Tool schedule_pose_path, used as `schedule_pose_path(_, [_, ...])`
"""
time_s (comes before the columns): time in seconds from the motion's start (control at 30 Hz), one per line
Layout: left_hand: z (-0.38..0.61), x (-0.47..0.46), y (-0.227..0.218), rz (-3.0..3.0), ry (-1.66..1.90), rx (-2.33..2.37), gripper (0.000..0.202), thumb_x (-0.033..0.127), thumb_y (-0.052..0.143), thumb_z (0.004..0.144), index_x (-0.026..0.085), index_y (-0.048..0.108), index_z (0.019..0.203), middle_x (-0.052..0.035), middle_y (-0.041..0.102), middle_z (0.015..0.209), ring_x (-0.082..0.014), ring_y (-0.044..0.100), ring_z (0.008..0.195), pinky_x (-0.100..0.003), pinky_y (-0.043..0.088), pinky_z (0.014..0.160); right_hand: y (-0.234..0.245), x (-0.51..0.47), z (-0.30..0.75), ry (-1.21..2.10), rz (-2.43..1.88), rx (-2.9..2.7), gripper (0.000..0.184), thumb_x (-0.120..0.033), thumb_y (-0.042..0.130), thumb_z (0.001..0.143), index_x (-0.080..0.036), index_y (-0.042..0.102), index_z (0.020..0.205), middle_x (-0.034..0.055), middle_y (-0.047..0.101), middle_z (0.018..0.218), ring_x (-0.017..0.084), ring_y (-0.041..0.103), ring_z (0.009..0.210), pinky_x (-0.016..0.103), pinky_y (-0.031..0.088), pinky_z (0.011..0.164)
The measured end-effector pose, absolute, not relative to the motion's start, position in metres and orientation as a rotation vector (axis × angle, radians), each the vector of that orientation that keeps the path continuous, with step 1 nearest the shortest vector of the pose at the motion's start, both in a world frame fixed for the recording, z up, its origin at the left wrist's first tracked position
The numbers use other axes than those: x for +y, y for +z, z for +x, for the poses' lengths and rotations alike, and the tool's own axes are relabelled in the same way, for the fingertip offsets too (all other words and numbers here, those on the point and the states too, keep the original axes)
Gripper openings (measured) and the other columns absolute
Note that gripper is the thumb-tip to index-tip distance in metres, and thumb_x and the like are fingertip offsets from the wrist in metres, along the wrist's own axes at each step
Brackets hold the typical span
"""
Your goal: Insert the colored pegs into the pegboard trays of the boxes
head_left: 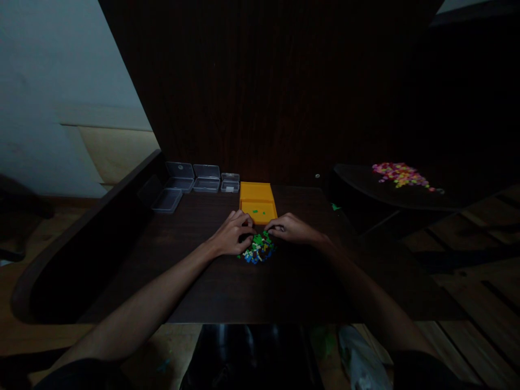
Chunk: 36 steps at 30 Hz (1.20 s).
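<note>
Dark brown wood makes up the largest surface before me: a tall upright panel (268,86) across the far side, with a flat dark brown desktop (203,303) running from its foot to the near edge. On the right, a dark shelf with a curved edge (349,179) carries a wide, loose heap of small pink, red and yellow pieces (402,174).

Both my bare hands are over the middle of the desktop. My left hand (234,233) bends over the left edge of the pile, fingers curled and thumb low among the pieces; I cannot tell how closely its tips meet or whether they have anything. My right hand (286,227) is at the pile's far right side, its thumb and fingertips drawn near each other; whether a piece sits between them is too dark to tell.

Just beyond my hands lies an open yellow plastic box (255,190), lid tipped to the far side. Left of it stand clear plastic boxes (207,186) with raised lids, the smallest nearest the yellow one.

Between my hands, on the desktop, is the mixed pile of tiny green, blue, white and brown pieces (259,248). Smallest are the green bits (255,211) inside the yellow box.
</note>
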<state>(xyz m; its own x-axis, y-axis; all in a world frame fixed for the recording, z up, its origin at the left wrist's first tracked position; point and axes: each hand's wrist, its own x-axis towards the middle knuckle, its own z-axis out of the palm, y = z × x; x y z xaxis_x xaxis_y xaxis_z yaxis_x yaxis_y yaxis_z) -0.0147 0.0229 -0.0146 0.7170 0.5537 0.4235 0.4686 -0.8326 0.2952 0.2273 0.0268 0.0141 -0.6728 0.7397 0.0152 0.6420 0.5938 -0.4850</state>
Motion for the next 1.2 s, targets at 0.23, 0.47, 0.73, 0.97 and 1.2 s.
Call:
schedule_pose_path(0.23, [-0.015,0.024,-0.015,2.761,0.828,0.786,0.022,0.025,0.054,0.084,0.021,0.073,0.092,-0.0081,0.059,0.096,-0.0230,0.049,0.091,-0.039,0.036,0.081,0.016,0.025,0.227,0.642,-1.186,-2.628,0.025,-0.020,0.056,0.085,-0.019,0.073,0.104,0.0031,0.073,0.082,0.012,0.061,0.065,0.021,0.039,0.063])
schedule_pose_path(0.47, [-0.016,0.024,-0.017,2.770,0.865,0.765,0.019,0.025,0.055,0.082,0.019,0.073,0.086,-0.0077,0.059,0.094,-0.0222,0.050,0.090,-0.039,0.036,0.081,0.015,0.025,0.231,0.648,-1.215,-2.634,0.025,-0.020,0.057,0.084,-0.018,0.073,0.103,0.0034,0.073,0.083,0.012,0.061,0.066,0.021,0.038,0.062])
schedule_pose_path(0.73, [-0.014,0.023,-0.017,2.737,0.891,0.804,0.018,0.025,0.055,0.081,0.018,0.072,0.079,-0.0082,0.061,0.092,-0.0223,0.052,0.090,-0.039,0.038,0.081,0.010,0.027,0.235,0.575,-1.240,-2.645,0.025,-0.025,0.053,0.090,-0.018,0.073,0.103,0.0056,0.075,0.089,0.015,0.065,0.073,0.022,0.040,0.065])
schedule_pose_path(0.97, [-0.015,0.022,-0.017,2.711,0.888,0.790,0.018,0.024,0.056,0.081,0.019,0.073,0.087,-0.0080,0.062,0.092,-0.0222,0.052,0.090,-0.038,0.039,0.081,0.008,0.025,0.238,0.434,-1.275,-2.649,0.029,-0.024,0.051,0.090,-0.019,0.073,0.110,0.0085,0.075,0.099,0.018,0.068,0.080,0.025,0.043,0.070])
schedule_pose_path(1.2, [-0.014,0.022,-0.016,2.721,0.844,0.799,0.017,0.025,0.057,0.081,0.019,0.073,0.082,-0.0076,0.061,0.091,-0.0224,0.052,0.090,-0.038,0.038,0.081,0.008,0.023,0.238,0.459,-1.272,-2.655,0.025,-0.025,0.055,0.087,-0.021,0.074,0.103,0.0045,0.075,0.085,0.014,0.062,0.068,0.022,0.037,0.062])
